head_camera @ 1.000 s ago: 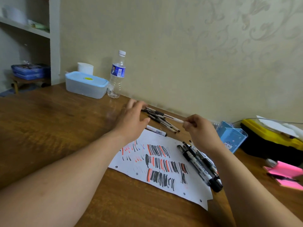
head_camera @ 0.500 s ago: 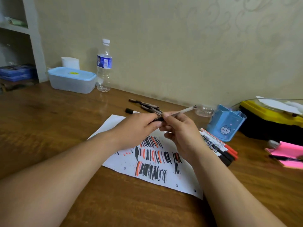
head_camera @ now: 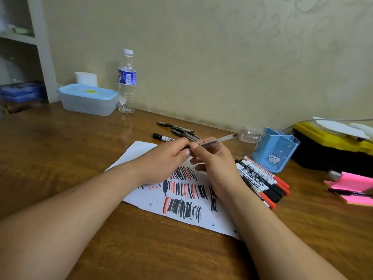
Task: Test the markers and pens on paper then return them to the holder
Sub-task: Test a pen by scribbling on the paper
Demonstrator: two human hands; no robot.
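Head view (the only view supplied).

I see the left hand [head_camera: 165, 160] and the right hand [head_camera: 217, 160] meeting on one clear-barrelled pen [head_camera: 219, 140], held above the far part of the paper [head_camera: 137, 152]. The left fingers are curled and pinch the pen's dark near end. The right thumb and fingers are clamped on the barrel. I judge this to be a cap-pull step, though the fingers hide the cap itself.

Hazards, as I judge them:

1. **Sudden cap release.** The hands jerk apart. The pen's far end points towards the holder [head_camera: 276, 152] and could strike it.
2. **Wrist sweep.** The right wrist is just beside the stacked markers [head_camera: 262, 178]. A sideways sweep would roll them across the table [head_camera: 60, 158].
3. **Sheet drag.** Neither hand presses the paper, so a firm stroke may drag the sheet.
4. **Unread test line.** The sheet is crowded with strokes. Use the bare far-left corner.
5. **Mixed piles.** The loose pens [head_camera: 177, 129], which I take as untested, lie apart from the markers. Mixing the two piles loses the count.
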